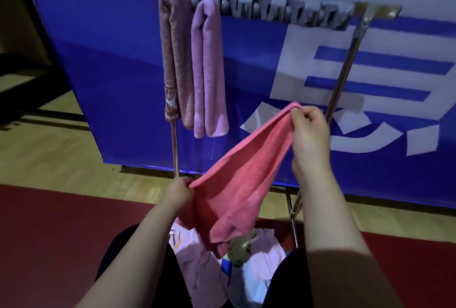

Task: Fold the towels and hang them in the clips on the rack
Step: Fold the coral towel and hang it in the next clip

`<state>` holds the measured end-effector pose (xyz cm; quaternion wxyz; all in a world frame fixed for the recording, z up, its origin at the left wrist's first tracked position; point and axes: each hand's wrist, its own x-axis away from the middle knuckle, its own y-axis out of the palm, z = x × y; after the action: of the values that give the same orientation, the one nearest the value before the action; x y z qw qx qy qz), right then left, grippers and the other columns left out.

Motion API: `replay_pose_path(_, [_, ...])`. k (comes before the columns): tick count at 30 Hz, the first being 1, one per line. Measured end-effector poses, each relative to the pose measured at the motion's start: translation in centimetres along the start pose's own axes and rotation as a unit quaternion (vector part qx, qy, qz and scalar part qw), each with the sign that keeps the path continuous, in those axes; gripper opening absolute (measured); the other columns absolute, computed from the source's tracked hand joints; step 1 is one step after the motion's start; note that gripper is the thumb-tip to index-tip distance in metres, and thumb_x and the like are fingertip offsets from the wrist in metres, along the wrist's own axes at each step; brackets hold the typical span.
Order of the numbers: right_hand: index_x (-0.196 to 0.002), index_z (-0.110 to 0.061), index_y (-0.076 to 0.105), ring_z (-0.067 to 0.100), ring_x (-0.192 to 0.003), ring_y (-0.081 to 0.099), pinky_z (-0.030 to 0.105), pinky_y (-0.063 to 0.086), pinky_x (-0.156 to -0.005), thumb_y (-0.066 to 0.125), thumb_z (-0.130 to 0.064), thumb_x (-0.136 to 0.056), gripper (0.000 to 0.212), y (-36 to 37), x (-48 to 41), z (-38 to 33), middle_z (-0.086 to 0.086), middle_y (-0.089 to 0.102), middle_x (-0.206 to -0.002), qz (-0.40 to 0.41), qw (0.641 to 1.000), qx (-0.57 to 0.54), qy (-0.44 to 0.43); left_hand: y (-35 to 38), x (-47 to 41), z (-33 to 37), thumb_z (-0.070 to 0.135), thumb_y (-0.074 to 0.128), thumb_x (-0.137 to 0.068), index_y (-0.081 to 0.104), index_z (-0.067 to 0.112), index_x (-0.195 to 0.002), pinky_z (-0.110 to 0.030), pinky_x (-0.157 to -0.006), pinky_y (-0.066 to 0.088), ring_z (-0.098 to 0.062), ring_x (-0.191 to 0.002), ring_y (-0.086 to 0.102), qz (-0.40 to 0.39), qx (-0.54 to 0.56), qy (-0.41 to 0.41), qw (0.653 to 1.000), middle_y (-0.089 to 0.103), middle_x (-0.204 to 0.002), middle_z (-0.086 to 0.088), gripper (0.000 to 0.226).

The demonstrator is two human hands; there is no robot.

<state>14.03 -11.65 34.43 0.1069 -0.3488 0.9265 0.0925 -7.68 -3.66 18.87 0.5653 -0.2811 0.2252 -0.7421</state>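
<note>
Coral-pink towel [241, 179] is held up in the air betw both hands, in front of the rack [343, 80], sagging in a slanted sling from upper R to lower L. R hand [309, 130] is the higher one: thumb & fingers curled, pinching the towel's top end just beside the rack's R upright. L hand [179, 193] is lower & nearer the body, fingers closed in a pinch on the other end of the same edge. The towel's loose bottom hangs over a pile of pale pink & white cloths [197, 260] betw the person's knees.

Rack's top bar carries a row of metal clips [296, 15]. At the L end hang a brownish-pink patterned towel [175, 61] & a lilac towel [209, 73], each folded long, hanging straight down, side by side & touching.

Behind: blue banner [111, 61] w/ big white characters, cropped by the frame edge, so can't be read. Wood floor [49, 149] further off, red mat [49, 233] nearer the person
</note>
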Motion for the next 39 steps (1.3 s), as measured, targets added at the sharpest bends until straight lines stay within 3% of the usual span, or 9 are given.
replay_pose_path(4, [-0.08, -0.015, 0.063, 0.016, -0.066, 0.057, 0.029, 0.045, -0.06, 0.058, -0.027, -0.095, 0.02, -2.9, -0.1, 0.4, 0.003, 0.059, -0.074, 0.031, 0.99, 0.125, 0.051, -2.0, 0.1, -0.2, 0.001, 0.057, -0.089, 0.072, 0.001, -0.098, -0.027, -0.069, 0.038, -0.034, -0.094, 0.069, 0.083, 0.034, 0.003, 0.996, 0.073, -0.096, -0.023, 0.018])
replay_pose_path(7, [-0.086, -0.006, 0.07, 0.034, -0.083, 0.067, 0.04, 0.055, -0.076, 0.068, -0.028, -0.089, 0.022, -3.3, 0.6, 2.9, 0.015, 0.069, -0.083, -0.101, 0.957, 0.212, 0.169, -3.8, 1.0, 3.4, -0.003, 0.056, -0.086, 0.073, 0.006, -0.1, -0.023, -0.069, 0.035, -0.019, -0.087, 0.064, 0.131, 0.039, 0.1, 0.986, 0.073, -0.094, -0.011, 0.025])
replay_pose_path(11, [-0.12, -0.021, 0.064, 0.01, -0.106, 0.064, 0.019, 0.049, -0.077, 0.08, -0.021, -0.082, 0.041, -1.1, 3.5, 3.5, -0.005, 0.067, -0.113, -0.301, 0.922, 0.171, 0.172, -5.2, 3.1, 10.3, 0.007, 0.064, -0.081, 0.078, 0.02, -0.086, -0.011, -0.064, 0.044, 0.003, -0.069, 0.061, 0.067, 0.049, 0.241, 0.967, 0.072, -0.075, 0.008, 0.02])
replay_pose_path(13, [-0.121, -0.027, 0.063, 0.006, -0.1, 0.067, 0.014, 0.051, -0.073, 0.08, -0.01, -0.079, 0.048, 0.1, 4.7, 2.6, -0.007, 0.071, -0.111, -0.378, 0.906, 0.129, 0.139, -5.0, 3.7, 12.7, 0.008, 0.069, -0.072, 0.078, 0.019, -0.082, -0.019, -0.067, 0.049, -0.004, -0.071, 0.064, 0.021, 0.015, 0.299, 0.954, 0.071, -0.076, 0.006, 0.017])
replay_pose_path(19, [-0.088, -0.014, 0.075, 0.011, -0.057, 0.06, 0.02, 0.045, -0.048, 0.058, 0.005, -0.08, 0.026, 0.8, 4.9, 0.8, 0.004, 0.069, -0.069, -0.228, 0.962, 0.109, 0.106, -4.3, 4.7, 13.4, 0.018, 0.083, -0.076, 0.072, 0.022, -0.106, -0.017, -0.082, 0.049, -0.006, -0.094, 0.064, 0.038, 0.136, 0.331, 0.933, 0.07, -0.101, 0.005, 0.032])
replay_pose_path(24, [-0.091, -0.007, 0.073, 0.017, -0.061, 0.067, 0.026, 0.053, -0.051, 0.065, -0.006, -0.088, 0.009, 0.2, 4.6, 0.0, 0.009, 0.072, -0.074, -0.186, 0.971, 0.029, 0.147, -3.2, 4.5, 8.7, 0.014, 0.084, -0.077, 0.067, 0.021, -0.101, -0.022, -0.063, 0.053, -0.001, -0.073, 0.064, -0.095, 0.155, 0.238, 0.954, 0.07, -0.084, 0.003, 0.031])
replay_pose_path(30, [-0.093, -0.014, 0.074, 0.016, -0.066, 0.067, 0.025, 0.055, -0.057, 0.068, -0.022, -0.091, 0.01, -0.2, 4.1, -0.6, 0.005, 0.072, -0.078, -0.152, 0.98, 0.03, 0.125, -1.1, 3.2, 4.8, 0.009, 0.076, -0.083, 0.068, 0.009, -0.085, -0.045, -0.08, 0.055, -0.017, -0.074, 0.068, -0.107, 0.096, 0.174, 0.974, 0.075, -0.083, -0.011, 0.008])
replay_pose_path(35, [-0.096, -0.014, 0.073, 0.02, -0.072, 0.068, 0.035, 0.058, -0.07, 0.071, -0.023, -0.088, 0.012, -1.1, 3.4, -1.2, 0.006, 0.072, -0.08, -0.141, 0.981, -0.02, 0.136, 0.4, 3.2, 3.2, -0.003, 0.072, -0.084, 0.064, 0.013, -0.099, -0.022, -0.074, 0.054, -0.008, -0.085, 0.068, -0.159, 0.088, 0.175, 0.968, 0.073, -0.093, 0.003, 0.023])
replay_pose_path(39, [-0.101, -0.011, 0.071, 0.014, -0.067, 0.068, 0.028, 0.057, -0.066, 0.067, -0.015, -0.091, 0.011, -1.7, 3.2, -2.2, 0.002, 0.07, -0.075, -0.137, 0.979, -0.067, 0.136, 1.3, 2.9, 2.8, 0.013, 0.077, -0.086, 0.068, 0.011, -0.084, -0.021, -0.072, 0.051, -0.008, -0.079, 0.065, -0.125, 0.096, 0.15, 0.976, 0.073, -0.085, 0.002, 0.009])
